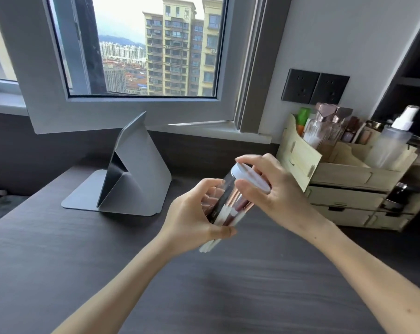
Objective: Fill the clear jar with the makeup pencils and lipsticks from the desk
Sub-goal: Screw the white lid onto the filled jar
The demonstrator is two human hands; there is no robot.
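Note:
I hold a clear jar [228, 201] tilted above the dark desk [83, 261], its top leaning up and to the right. My left hand [192, 220] wraps the jar's body. My right hand [274, 189] grips the white lid [251, 175] sitting on the jar's mouth. Inside the jar I see white pencils, a black stick and pink or rose-gold tubes. White pencil ends [210, 245] show below my left hand at the jar's lower end. My fingers hide the jar's base.
A grey folded tablet stand [131, 179] sits at the back left of the desk. A pale wooden organiser [344, 179] with drawers, perfume bottles and a spray bottle [392, 143] stands at the right. A window and a dark wall socket are behind.

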